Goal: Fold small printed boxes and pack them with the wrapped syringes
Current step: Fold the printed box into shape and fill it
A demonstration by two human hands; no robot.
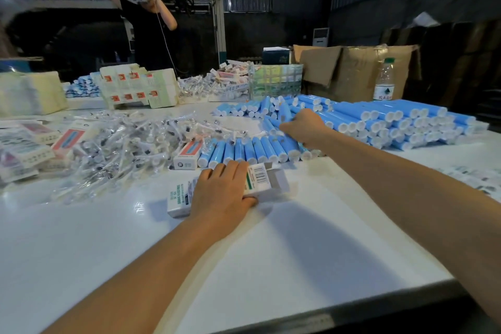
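Pinning the box (pixel 222 192) flat with our left hand (pixel 221 190), thumb curled round its near edge, we judge it light, thin card, easily crushed. Beyond the box, our right hand (pixel 303 127) closes on a slippery blue tube (pixel 282 114).

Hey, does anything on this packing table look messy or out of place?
The wrapped syringes lie in a loose, tangled heap, some under a red-printed box. The blue tubes are stacked fairly evenly. Nothing looks damaged or spilled.
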